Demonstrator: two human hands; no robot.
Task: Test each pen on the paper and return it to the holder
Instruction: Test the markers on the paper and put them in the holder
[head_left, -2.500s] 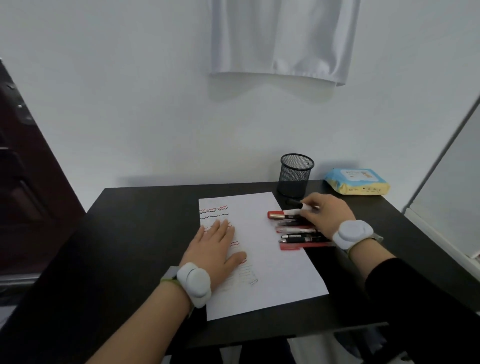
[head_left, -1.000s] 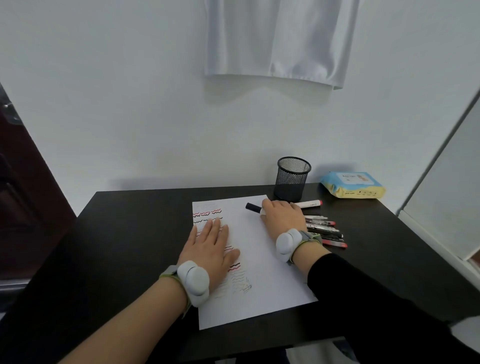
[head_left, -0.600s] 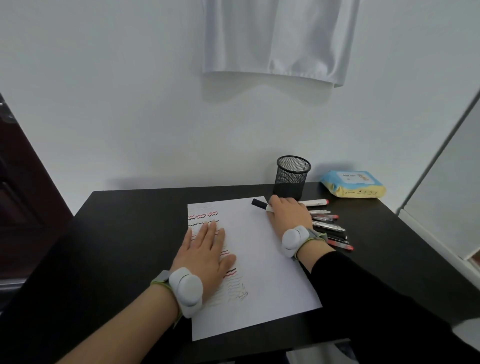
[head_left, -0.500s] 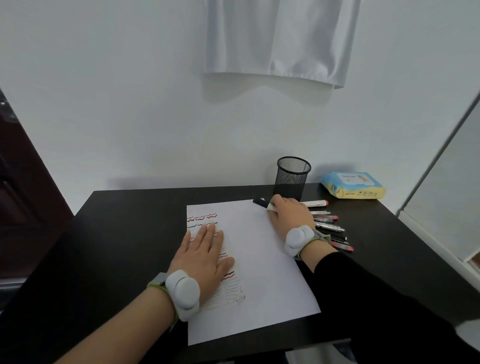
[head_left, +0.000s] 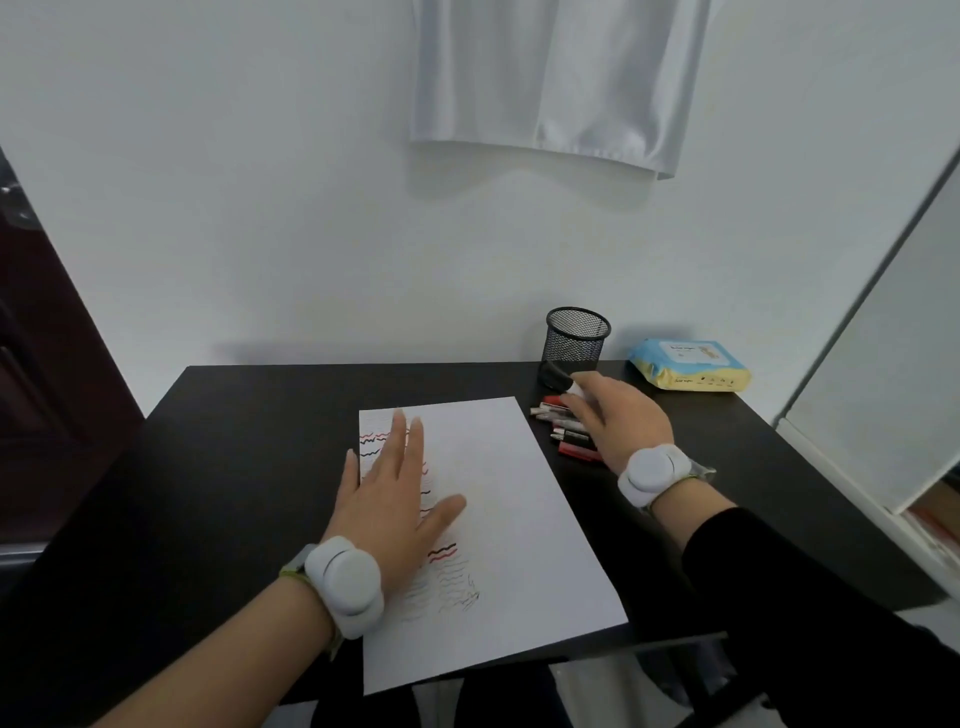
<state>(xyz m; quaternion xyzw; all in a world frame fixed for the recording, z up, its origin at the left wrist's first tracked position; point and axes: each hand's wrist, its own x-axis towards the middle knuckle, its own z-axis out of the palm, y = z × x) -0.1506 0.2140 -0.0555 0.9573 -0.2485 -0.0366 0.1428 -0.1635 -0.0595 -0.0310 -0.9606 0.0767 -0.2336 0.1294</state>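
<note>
A white sheet of paper with red and black wavy lines down its left side lies on the black table. My left hand rests flat on the paper's left part, fingers spread. My right hand is to the right of the paper, over a row of several pens, and holds a white marker with a black cap. The marker's cap end points at the foot of the black mesh holder, which stands at the table's back edge.
A blue and yellow pack of wipes lies right of the holder. A white cloth hangs on the wall above. A dark door is at the left, a white panel at the right.
My right hand has carried the black-capped marker from the paper's top edge to the right, over the row of pens and close to the holder. My left hand stayed on the paper.
</note>
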